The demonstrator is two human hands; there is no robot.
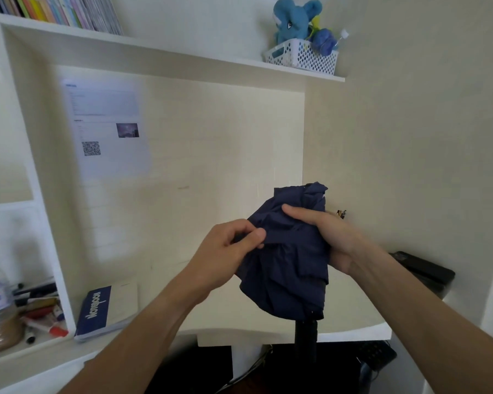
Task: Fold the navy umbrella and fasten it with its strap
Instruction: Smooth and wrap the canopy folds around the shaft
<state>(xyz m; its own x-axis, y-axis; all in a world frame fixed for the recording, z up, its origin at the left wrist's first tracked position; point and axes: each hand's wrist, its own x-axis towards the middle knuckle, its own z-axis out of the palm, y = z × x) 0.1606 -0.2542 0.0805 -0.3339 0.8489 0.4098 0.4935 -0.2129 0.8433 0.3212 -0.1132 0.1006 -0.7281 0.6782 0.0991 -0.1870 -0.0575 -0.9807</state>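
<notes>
Holding the navy umbrella [285, 265] upright in the air over the front edge of the desk [211, 317], the person works both hands at its upper half. Its long axis runs nearly vertical: the black handle [306, 339] points down past the desk's front edge, and the bunched canopy rises toward the back panel. The right hand [325, 237] wraps the canopy from the right side, fingers curled over the cloth, so it carries the weight. The left hand [231, 243] comes in from the left and pinches the free end of the strap [276, 240], a dark band lying across the canopy, level with both hands and between them. The strap looks not yet fastened; where its catch sits cannot be told. By my judgement the coming move is a pull of that end round the bundle, and the left hand is the nearer one for it.

Legible writing is scarce: a blue notebook [97, 311] at the desk's front left corner reads "Notebook". A pinned sheet [108, 129] on the back panel is too blurred to read.
</notes>
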